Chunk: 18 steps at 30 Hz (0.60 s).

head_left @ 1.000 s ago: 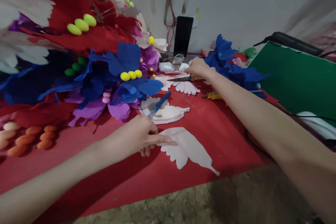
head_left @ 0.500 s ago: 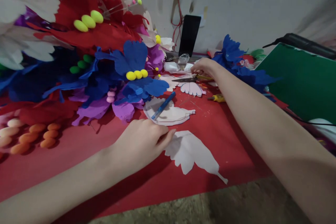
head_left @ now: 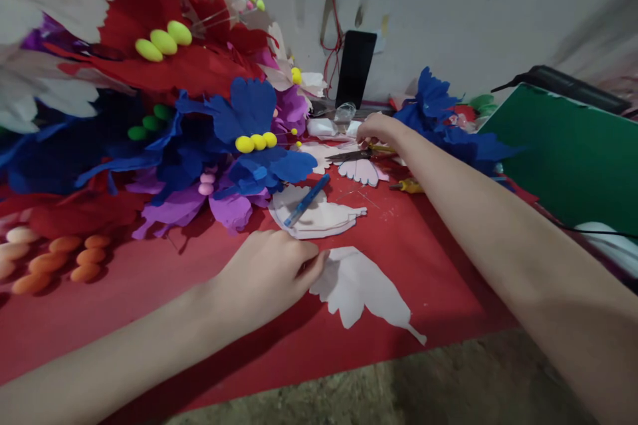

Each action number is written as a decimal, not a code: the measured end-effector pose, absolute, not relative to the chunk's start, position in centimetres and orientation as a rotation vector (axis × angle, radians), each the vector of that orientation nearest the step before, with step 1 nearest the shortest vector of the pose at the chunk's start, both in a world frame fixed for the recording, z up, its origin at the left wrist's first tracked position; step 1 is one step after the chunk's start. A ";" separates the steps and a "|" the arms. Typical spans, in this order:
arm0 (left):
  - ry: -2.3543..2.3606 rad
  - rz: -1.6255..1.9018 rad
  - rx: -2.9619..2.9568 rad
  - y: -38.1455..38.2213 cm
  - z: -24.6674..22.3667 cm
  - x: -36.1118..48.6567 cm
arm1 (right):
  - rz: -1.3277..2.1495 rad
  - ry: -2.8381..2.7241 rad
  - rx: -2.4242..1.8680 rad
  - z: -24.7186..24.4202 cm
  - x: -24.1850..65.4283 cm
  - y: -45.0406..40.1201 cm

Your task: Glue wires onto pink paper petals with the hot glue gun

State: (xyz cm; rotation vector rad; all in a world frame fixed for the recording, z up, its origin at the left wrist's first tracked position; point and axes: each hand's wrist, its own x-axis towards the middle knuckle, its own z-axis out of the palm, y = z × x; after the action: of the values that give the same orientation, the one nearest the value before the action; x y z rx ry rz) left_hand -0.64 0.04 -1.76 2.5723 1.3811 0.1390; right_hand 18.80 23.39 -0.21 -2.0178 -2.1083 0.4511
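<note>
On my feed, my left hand [head_left: 272, 269] curls at the near white cutout's [head_left: 366, 285] left edge; I can't tell if it grips. My right hand [head_left: 379, 129], farther off, bends over the scissors [head_left: 351, 155], grip unclear.

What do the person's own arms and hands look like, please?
The left hand and right hand are ungloved. The left arm and right arm are bare as far as the picture shows, with no sleeve, watch or bracelet visible. Whether any ring is worn cannot be told.
</note>
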 end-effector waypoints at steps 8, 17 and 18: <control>1.361 0.171 2.571 0.0 -1.9 -0.7 | 0.539 -1.843 -2.094 0.7 18.8 22.4; 1.305 0.321 2.587 0.3 -2.2 -1.0 | 0.558 -1.634 -1.739 4.8 18.0 20.0; 1.280 0.353 2.587 0.3 -2.3 -1.1 | 0.607 -1.644 -1.706 5.0 17.6 19.1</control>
State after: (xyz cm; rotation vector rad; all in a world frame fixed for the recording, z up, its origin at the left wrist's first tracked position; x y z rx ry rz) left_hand -1.08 0.28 -2.26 2.5866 1.2798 0.3527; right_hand 17.61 19.09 4.96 -1.7058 -1.6439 0.6072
